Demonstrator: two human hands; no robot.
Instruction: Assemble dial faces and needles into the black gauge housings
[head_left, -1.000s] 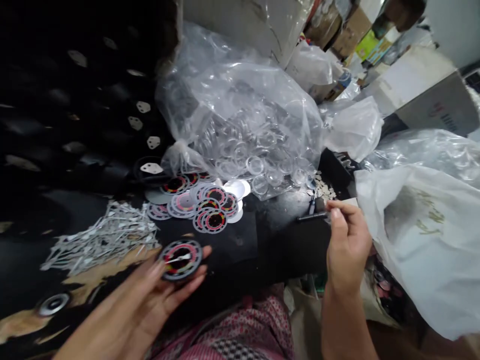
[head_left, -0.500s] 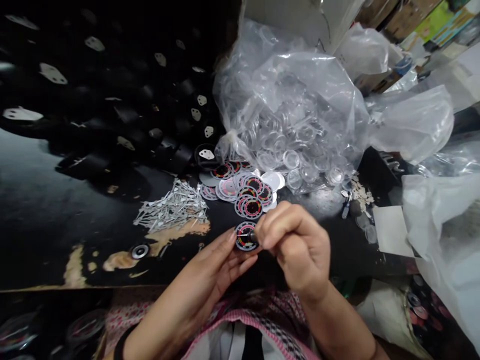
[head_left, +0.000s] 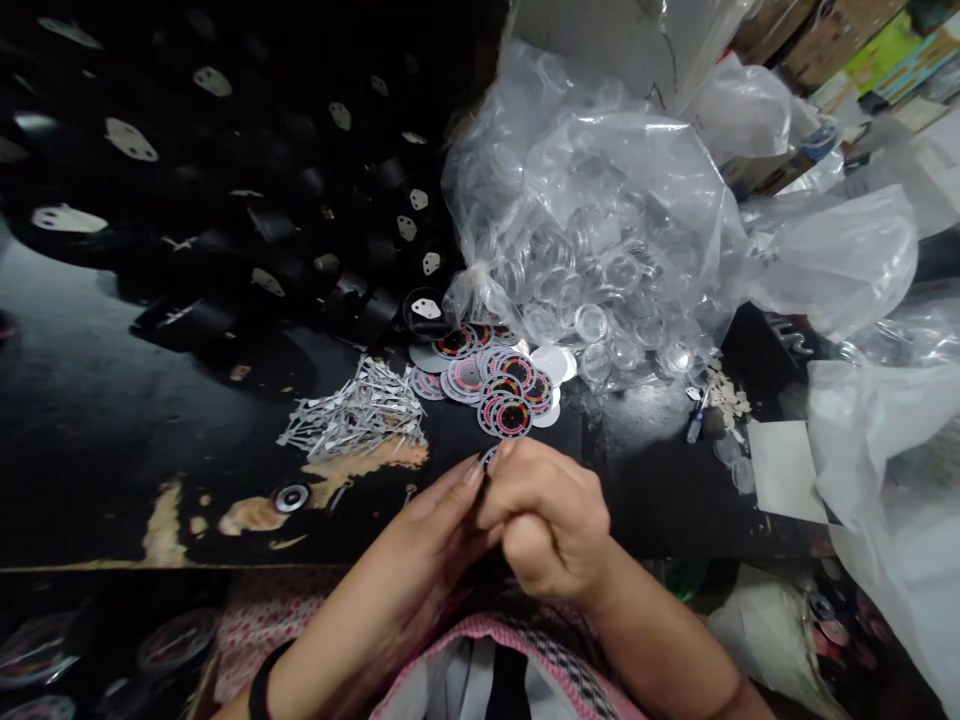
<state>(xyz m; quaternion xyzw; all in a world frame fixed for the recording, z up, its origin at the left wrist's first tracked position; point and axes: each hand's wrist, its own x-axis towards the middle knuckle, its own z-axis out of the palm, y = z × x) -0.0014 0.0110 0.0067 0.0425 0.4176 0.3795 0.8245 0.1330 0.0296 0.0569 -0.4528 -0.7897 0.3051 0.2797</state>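
A gauge dial [head_left: 489, 456] is pinched by its edge in my left hand [head_left: 435, 530]; just a sliver of its grey rim shows. My right hand [head_left: 551, 520] is closed in a fist over the dial's face, knuckles up. Whatever sits inside its fingers is hidden. Right beyond both hands lies a heap of printed gauge dials [head_left: 513, 415], black with red and yellow rings. To the left is a pile of thin whitish pointers [head_left: 360, 410] on the black table.
A clear plastic bag [head_left: 600, 240] full of transparent round covers stands behind the dials. Black parts with white plates [head_left: 131, 138] fill the back left. A black-and-silver ring [head_left: 291, 498] lies front left. Toward the right are a small screwdriver [head_left: 696, 422] and a white card [head_left: 787, 470].
My right hand has moved left and now covers most of the dial, whose face and white pointer showed before. My left hand keeps its hold. The view has shifted slightly.
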